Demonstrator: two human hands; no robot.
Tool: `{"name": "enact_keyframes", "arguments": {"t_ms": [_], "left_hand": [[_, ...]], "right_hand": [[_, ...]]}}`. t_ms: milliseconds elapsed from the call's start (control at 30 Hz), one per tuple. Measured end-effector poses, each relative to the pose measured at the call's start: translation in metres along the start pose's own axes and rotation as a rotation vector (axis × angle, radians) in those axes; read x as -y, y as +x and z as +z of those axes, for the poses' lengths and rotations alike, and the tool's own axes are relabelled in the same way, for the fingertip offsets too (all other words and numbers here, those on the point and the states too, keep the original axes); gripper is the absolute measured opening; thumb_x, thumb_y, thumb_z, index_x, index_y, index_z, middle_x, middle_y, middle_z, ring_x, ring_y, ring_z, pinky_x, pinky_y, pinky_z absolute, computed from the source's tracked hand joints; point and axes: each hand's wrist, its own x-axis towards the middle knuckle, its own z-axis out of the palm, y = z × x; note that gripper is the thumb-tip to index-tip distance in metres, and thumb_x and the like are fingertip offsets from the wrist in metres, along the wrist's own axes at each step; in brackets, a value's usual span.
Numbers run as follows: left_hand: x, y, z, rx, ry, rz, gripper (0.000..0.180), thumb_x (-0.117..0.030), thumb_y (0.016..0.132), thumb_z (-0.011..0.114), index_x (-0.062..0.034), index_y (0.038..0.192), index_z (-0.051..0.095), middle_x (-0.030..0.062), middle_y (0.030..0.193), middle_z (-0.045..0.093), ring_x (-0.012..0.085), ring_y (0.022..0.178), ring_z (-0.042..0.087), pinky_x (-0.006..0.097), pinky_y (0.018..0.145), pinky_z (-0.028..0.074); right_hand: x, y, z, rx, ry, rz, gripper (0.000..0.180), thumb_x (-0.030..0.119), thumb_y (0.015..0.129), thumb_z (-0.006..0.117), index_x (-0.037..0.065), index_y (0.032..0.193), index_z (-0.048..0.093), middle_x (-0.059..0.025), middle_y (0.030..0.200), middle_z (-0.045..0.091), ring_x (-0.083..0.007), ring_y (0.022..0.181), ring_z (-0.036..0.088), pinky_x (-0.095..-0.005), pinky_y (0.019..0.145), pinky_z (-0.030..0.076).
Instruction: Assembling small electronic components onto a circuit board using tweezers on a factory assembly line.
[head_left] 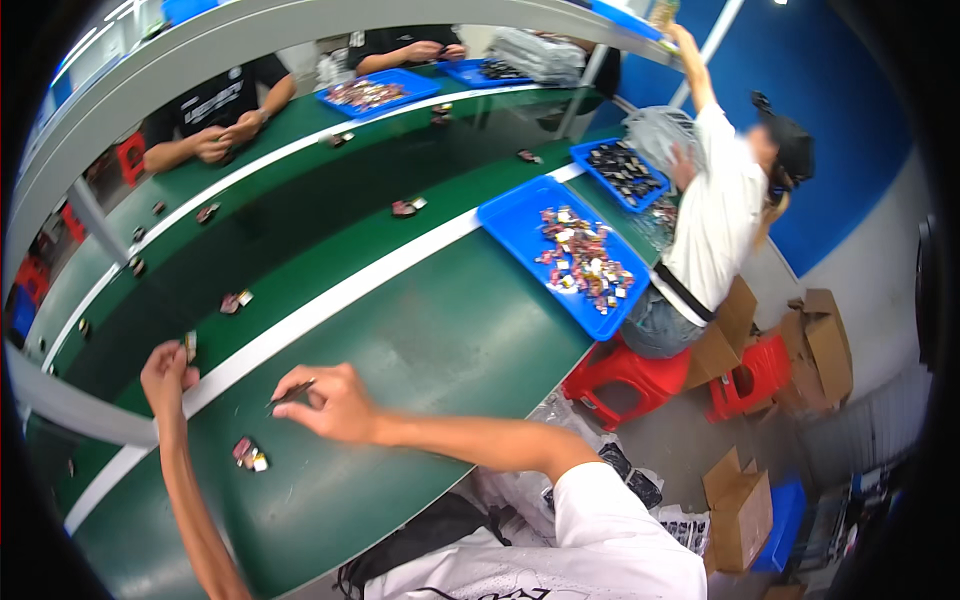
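Note:
My left hand (168, 378) reaches over the rail at the belt's near edge, its fingers bent together. At its fingertips is a small dark part with a pale yellowish side (190, 346), seemingly pinched; blur hides the exact grip. My right hand (338, 402) hovers over the near green worktop, closed on a thin dark pointed tool (290, 396) that looks like tweezers. Below and between the hands, a small reddish-dark part with white and yellow bits (250, 454) lies on the worktop.
Similar small parts (236, 302) are spread along the green conveyor belt (330, 225). A blue tray (510, 215) of such parts stands right, beside a smaller tray (648, 196) of black pieces. A co-worker (715, 220) sits there on a red stool (625, 385); others work across the belt.

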Motion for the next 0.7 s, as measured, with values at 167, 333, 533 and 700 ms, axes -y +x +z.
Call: {"name": "enact_keyframes", "arguments": {"t_ms": [167,333,533,700], "left_hand": [[0.005,0.034,-0.005,-0.173,0.292,0.015,0.027,-0.024,0.096,0.073,0.0009,0.108,0.073,0.0101,0.079,0.072,0.0145,0.059,0.067,0.029,0.048,0.054],[-0.020,0.024,0.006,-0.462,1.043,0.277,0.032,-0.029,0.093,0.071,-0.0020,0.110,0.072,0.0208,0.111,0.069,0.0431,0.093,0.072,0.052,0.080,0.057],[-0.020,0.055,0.041,-0.002,0.645,0.185,0.028,-0.027,0.092,0.071,-0.0053,0.110,0.076,0.0105,0.094,0.078,0.0204,0.072,0.074,0.035,0.064,0.060],[-0.020,0.087,0.076,0.289,0.498,0.043,0.027,-0.034,0.093,0.072,-0.0073,0.097,0.079,0.0030,0.067,0.071,0.0108,0.055,0.063,0.028,0.045,0.049]], "right_hand": [[-0.020,0.001,0.003,-0.070,-0.018,-0.108,0.015,0.011,0.082,0.086,0.004,0.091,0.075,-0.0052,0.085,0.077,-0.0100,0.047,0.050,-0.0262,0.046,0.041],[-0.019,0.001,0.004,-0.007,-0.126,-0.073,0.019,0.008,0.079,0.088,0.006,0.094,0.076,-0.0058,0.078,0.076,-0.0046,0.042,0.042,-0.0238,0.041,0.032],[-0.012,-0.003,0.007,0.056,-0.125,-0.081,0.019,0.009,0.079,0.088,0.006,0.092,0.075,-0.0042,0.076,0.075,-0.0074,0.041,0.046,-0.0256,0.043,0.038],[-0.018,0.000,-0.002,0.031,-0.078,-0.118,0.016,0.013,0.081,0.085,0.006,0.091,0.074,-0.0065,0.086,0.077,-0.0180,0.067,0.074,-0.0300,0.058,0.056]]}}
